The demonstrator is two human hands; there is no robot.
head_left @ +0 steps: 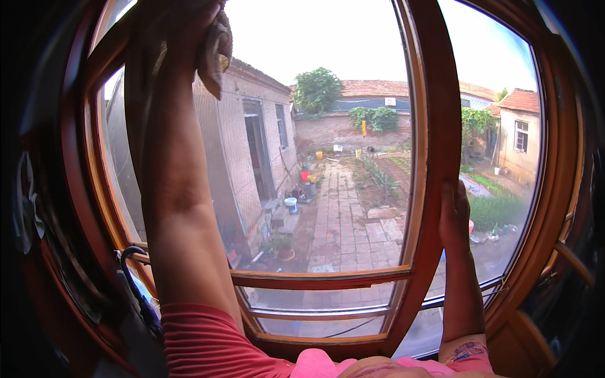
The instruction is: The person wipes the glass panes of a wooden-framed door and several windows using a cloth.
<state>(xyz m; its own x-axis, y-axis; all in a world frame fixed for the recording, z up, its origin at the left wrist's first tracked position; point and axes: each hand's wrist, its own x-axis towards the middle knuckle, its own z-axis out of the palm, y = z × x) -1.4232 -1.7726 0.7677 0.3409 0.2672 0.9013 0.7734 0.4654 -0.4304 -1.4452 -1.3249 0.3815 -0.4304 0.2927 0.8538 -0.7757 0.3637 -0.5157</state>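
My left arm stretches up to the top of the view, where my left hand point(196, 19) is closed on a cloth point(216, 57). The brownish-grey cloth hangs below the hand, near the upper left of a glass pane point(265, 38); I cannot tell whether it touches the glass. Dark shade hides part of those fingers. Lower on the right, my right hand point(454, 211) grips the edge of the red-brown wooden window frame point(436, 126). Its fingers are partly hidden by the wood. The framed pane stands upright before me.
A dark curved handle point(129, 252), like an umbrella's, is at the lower left. Something white point(26, 201) hangs farther left. More wooden framing point(554, 189) borders the right side. Beyond the glass lie a paved path point(340, 214), a brick house point(242, 126) and a white bucket point(290, 203).
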